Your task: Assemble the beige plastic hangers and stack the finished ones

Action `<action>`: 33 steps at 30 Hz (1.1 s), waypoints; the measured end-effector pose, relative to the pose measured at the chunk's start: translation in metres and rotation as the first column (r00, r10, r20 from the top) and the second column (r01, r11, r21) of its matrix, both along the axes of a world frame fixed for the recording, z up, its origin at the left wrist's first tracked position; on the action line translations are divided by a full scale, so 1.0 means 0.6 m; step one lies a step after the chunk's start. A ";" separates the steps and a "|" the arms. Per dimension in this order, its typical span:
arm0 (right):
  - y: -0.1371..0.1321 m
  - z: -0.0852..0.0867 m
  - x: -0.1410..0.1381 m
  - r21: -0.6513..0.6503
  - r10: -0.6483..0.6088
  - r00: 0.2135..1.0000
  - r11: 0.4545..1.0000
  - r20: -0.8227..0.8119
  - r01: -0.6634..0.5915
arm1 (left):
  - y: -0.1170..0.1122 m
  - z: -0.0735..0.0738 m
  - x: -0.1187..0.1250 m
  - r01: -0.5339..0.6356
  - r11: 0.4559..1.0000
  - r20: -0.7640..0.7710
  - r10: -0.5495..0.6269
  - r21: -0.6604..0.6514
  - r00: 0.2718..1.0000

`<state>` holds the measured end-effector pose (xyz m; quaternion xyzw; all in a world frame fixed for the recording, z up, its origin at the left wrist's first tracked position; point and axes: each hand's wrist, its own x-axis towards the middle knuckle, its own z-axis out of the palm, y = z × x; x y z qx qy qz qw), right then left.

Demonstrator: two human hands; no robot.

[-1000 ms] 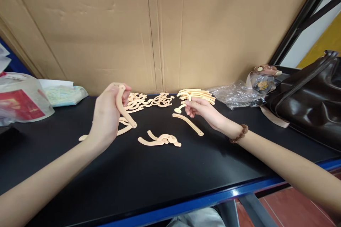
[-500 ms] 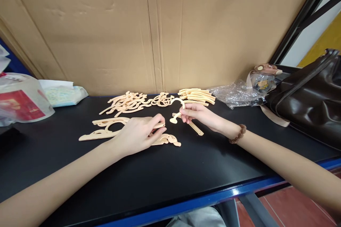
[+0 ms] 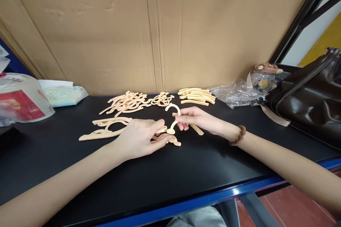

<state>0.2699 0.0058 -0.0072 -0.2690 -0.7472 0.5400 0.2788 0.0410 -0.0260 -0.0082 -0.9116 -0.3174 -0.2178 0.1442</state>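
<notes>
Flat pale wooden cut-out pieces lie on a black table. My right hand pinches a hook-shaped wooden piece, held upright with its foot near the table. My left hand rests palm down with fingers closed on a curved wooden piece lying flat. A long curved strip lies under my right hand. Two larger curved pieces lie left of my left hand.
A heap of ornate cut-outs and a stack of curved strips lie by the cardboard wall. A dark leather bag, crumpled clear plastic, a tissue pack and a plastic bag flank them.
My left hand came down from holding a long piece in the air and now pins a curved piece on the table. My right hand lifted the hook piece and brought it leftward toward my left hand.
</notes>
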 end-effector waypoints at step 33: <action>-0.023 0.005 -0.019 -0.130 0.007 0.999 0.991 -0.038 -0.012 | 0.000 -0.006 0.005 0.131 0.973 0.122 -0.156 0.191 0.980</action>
